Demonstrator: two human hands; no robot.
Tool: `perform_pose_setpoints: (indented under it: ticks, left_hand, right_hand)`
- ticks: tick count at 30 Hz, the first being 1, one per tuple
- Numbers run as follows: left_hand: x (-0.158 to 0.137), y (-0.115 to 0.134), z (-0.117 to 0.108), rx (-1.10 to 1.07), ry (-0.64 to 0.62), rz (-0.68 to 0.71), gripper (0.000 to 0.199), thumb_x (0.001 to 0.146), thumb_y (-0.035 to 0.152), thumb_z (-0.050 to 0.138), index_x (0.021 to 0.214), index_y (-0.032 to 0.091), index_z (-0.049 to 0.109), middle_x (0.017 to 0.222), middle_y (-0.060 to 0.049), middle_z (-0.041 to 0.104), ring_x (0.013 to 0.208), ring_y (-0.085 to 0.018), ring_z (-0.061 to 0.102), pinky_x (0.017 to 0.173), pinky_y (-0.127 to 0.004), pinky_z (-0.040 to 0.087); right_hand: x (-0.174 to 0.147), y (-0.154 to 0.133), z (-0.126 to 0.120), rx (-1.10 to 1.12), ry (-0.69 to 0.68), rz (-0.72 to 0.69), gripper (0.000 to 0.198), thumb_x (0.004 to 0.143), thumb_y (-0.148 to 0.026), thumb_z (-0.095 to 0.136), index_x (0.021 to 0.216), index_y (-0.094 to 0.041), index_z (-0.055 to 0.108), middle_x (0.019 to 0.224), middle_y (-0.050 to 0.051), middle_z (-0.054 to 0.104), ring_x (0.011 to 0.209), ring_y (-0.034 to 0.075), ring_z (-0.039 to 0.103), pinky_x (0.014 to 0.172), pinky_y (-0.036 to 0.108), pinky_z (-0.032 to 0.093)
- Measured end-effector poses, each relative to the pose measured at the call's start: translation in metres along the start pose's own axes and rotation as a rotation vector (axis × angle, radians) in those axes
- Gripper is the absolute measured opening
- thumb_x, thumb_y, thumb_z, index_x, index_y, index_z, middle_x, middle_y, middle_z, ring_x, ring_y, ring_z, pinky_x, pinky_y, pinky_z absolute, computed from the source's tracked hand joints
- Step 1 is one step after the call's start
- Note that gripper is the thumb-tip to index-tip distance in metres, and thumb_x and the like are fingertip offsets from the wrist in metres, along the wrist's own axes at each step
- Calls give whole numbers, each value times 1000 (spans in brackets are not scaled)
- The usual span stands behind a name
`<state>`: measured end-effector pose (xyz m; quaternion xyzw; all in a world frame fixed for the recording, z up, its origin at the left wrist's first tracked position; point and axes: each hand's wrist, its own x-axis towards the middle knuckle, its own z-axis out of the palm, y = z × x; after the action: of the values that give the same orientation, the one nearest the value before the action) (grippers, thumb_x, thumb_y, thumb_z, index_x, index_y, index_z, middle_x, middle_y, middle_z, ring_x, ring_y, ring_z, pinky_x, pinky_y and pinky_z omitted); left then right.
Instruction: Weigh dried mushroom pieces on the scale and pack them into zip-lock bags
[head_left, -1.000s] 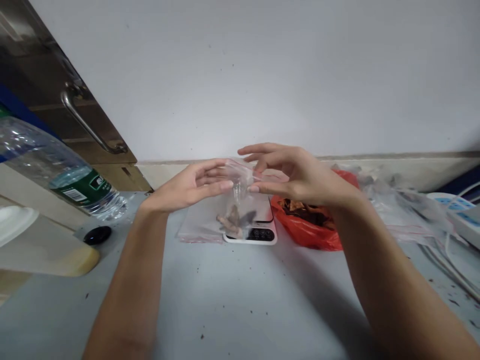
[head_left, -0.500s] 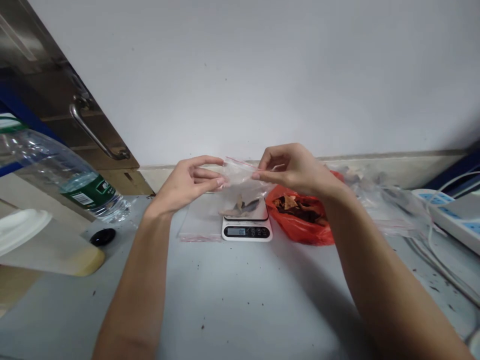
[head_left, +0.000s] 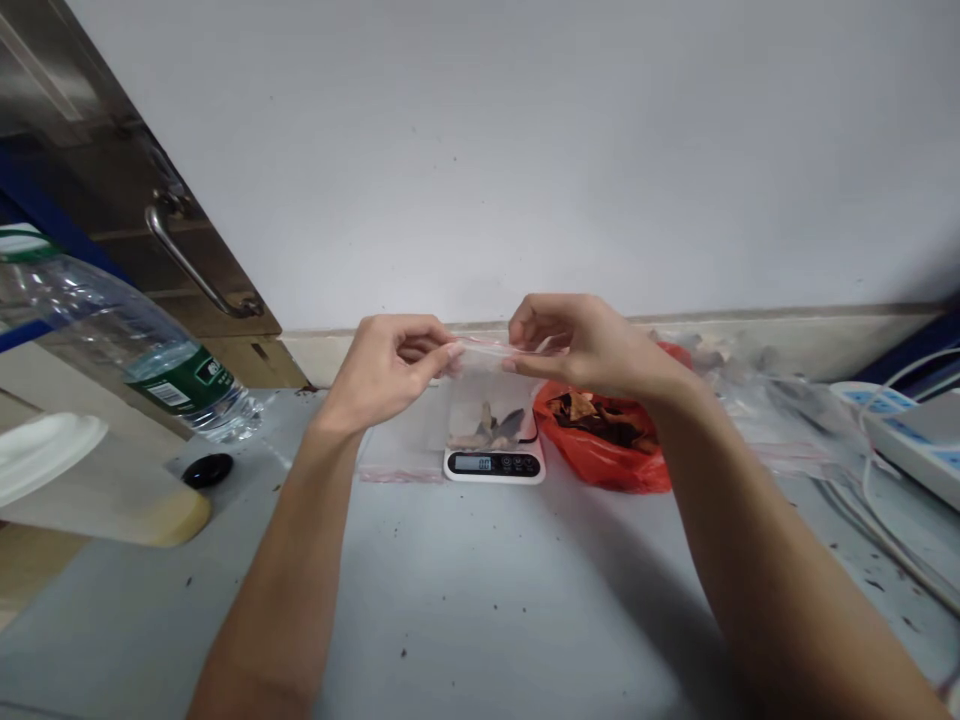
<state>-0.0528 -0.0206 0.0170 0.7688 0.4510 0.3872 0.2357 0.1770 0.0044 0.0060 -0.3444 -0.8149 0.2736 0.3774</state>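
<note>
Two hands share one clear zip bag (head_left: 482, 382): the left hand (head_left: 401, 365) pinches one top corner, the right hand (head_left: 570, 345) the other. Hanging between and below them over a digital scale (head_left: 495, 465), it contains a few dried pieces (head_left: 510, 426). Just below the right hand, a red bag (head_left: 600, 455) holds brown scraps (head_left: 581, 407). Since half a second ago, the zip bag's top edge has levelled and its contents hang lower.

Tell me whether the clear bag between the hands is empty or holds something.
Not empty: several dark and tan pieces show through the lower part of the clear bag.
</note>
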Motion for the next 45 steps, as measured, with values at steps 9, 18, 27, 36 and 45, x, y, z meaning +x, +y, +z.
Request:
perform_pose_setpoints:
  ticks: [9, 18, 27, 36, 45]
  left_hand:
    - [-1, 8, 7, 97, -53, 136, 21, 88, 29, 65, 75, 20, 78, 74, -3, 79, 74, -19, 75, 70, -27, 58]
    - [-3, 4, -8, 231, 1, 194, 26, 88, 36, 67, 66, 24, 75, 68, -1, 77, 68, -19, 72, 65, -28, 53]
    - [-3, 2, -13, 225, 35, 187, 25, 87, 35, 68, 65, 28, 75, 69, 0, 77, 68, -20, 73, 69, -30, 57]
    - [-4, 9, -10, 306, 52, 222, 24, 88, 33, 65, 68, 26, 74, 69, 0, 76, 67, -18, 71, 66, -27, 54]
    - [18, 49, 22, 379, -26, 398, 20, 95, 30, 59, 91, 25, 78, 102, -4, 75, 96, -24, 70, 84, -33, 55]
  right_hand:
    - [5, -15, 19, 12, -50, -49, 37, 87, -51, 72, 68, -19, 67, 70, 2, 70, 70, 16, 61, 63, 29, 46]
    - [2, -4, 5, 134, -74, 7, 34, 79, -44, 80, 62, -19, 63, 64, 0, 61, 63, 13, 54, 53, 26, 39]
    - [-3, 18, -16, 138, -72, 97, 39, 70, -53, 86, 64, -19, 68, 65, 2, 65, 60, 15, 58, 55, 30, 44]
    - [-10, 19, -32, 9, -4, 108, 44, 72, -60, 82, 60, -22, 63, 55, 0, 56, 64, 17, 57, 59, 32, 44]
    - [-22, 0, -45, -34, -257, 111, 17, 75, -30, 81, 88, -20, 75, 87, 2, 79, 77, 19, 72, 67, 29, 56]
